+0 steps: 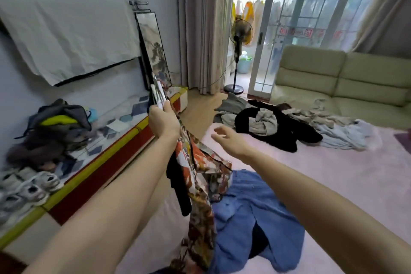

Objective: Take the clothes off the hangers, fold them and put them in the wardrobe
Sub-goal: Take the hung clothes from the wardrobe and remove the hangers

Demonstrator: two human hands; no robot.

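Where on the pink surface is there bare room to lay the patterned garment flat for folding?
The pink surface is bare right of the blue garment, below the black and grey pile. It is crowded toward the sofa. The left hand grips the patterned garment; the right hand is empty.

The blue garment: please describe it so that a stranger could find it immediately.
Start from the pink blanket that covers the floor. On its near part, under the patterned garment hanging from the left hand, lies the blue garment, spread flat. It is the only plain blue piece here.
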